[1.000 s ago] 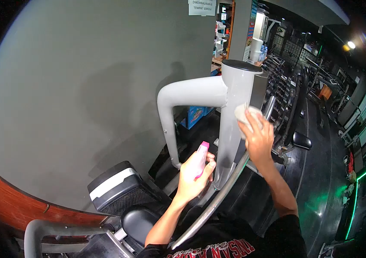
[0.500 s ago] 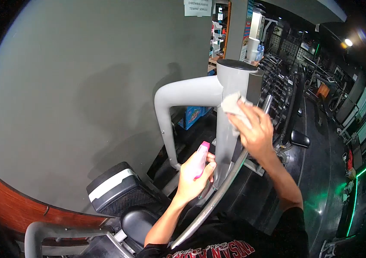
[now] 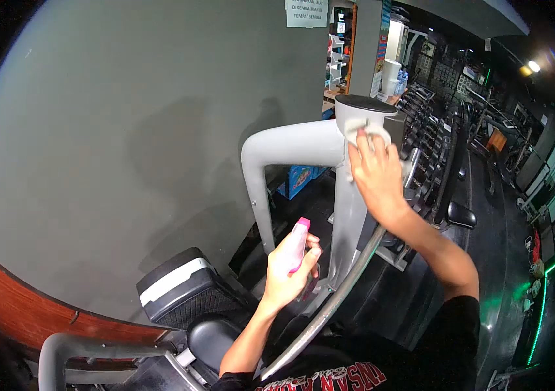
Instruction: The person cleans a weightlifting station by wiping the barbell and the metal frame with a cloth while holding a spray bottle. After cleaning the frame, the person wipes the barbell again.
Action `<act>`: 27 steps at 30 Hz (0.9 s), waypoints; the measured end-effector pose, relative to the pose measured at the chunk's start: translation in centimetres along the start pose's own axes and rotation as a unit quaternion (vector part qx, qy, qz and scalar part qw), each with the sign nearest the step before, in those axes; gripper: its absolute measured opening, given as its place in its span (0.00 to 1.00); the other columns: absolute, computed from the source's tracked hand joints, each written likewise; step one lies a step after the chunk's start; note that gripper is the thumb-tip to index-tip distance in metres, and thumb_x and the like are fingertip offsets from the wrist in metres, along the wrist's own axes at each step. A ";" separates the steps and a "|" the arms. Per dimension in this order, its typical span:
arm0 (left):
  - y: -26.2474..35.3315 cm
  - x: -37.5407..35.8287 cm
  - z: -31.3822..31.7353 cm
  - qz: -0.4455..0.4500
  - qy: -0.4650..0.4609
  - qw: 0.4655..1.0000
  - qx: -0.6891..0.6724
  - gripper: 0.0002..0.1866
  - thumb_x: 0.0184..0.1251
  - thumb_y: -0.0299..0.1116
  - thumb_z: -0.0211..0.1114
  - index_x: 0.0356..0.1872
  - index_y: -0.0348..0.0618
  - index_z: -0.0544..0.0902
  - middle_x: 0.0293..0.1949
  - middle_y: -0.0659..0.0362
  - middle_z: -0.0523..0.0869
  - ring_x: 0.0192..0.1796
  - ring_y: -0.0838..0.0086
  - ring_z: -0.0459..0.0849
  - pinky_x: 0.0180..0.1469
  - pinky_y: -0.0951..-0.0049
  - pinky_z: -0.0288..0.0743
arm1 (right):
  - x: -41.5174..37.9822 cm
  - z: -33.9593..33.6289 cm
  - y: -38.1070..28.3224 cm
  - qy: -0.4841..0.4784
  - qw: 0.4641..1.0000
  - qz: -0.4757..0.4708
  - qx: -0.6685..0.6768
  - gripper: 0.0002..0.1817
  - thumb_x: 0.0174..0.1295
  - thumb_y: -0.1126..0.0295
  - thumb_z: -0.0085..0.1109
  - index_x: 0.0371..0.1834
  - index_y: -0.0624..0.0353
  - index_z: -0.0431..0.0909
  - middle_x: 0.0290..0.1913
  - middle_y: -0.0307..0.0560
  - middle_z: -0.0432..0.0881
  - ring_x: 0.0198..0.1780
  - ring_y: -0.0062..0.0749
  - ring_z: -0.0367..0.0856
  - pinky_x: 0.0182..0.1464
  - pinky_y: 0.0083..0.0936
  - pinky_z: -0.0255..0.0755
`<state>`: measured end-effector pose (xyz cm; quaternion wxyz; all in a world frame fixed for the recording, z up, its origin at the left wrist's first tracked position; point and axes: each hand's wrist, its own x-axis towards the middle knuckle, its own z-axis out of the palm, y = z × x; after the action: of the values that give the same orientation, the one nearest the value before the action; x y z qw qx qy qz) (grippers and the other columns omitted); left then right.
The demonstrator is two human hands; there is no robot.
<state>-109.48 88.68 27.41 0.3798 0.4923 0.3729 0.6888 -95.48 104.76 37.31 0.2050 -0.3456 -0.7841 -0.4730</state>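
My right hand (image 3: 377,174) presses a white cloth (image 3: 356,128) against the upper part of a grey metal post (image 3: 350,215), just below its black cap (image 3: 365,103). The fingers lie over the cloth and hide part of it. Lower down, my left hand (image 3: 285,274) is wrapped round a spray bottle (image 3: 297,249) with a pink top, held upright and a little tilted, left of the post. A bent grey tube (image 3: 294,144) joins the post from the left. The curved metal bar (image 3: 336,296) runs between my forearms.
A black padded seat (image 3: 215,342) and a black and white machine part (image 3: 183,287) stand at lower left, near the grey wall (image 3: 95,163). Dumbbells on a rack (image 3: 424,133) line the right side behind the post. Another black pad (image 3: 461,215) is at right.
My right hand has moved the cloth up the post, closer to the cap. My left hand still holds the spray bottle in nearly the same place. The view has shifted slightly.
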 end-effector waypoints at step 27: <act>-0.1 -0.4 -0.2 0.017 -0.022 0.999 0.029 0.12 0.66 0.24 0.64 0.49 0.33 0.77 0.35 0.59 0.82 0.23 0.82 0.79 0.24 0.80 0.74 | 3.7 -0.1 2.3 0.140 0.990 0.001 0.029 0.21 0.54 0.70 0.56 0.53 0.49 0.80 0.55 0.44 0.76 0.53 0.36 0.72 0.48 0.30 0.65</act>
<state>-109.58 88.37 27.08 0.3616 0.5249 0.3760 0.6726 -96.23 106.66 41.15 0.3227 -0.2704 -0.7611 -0.4934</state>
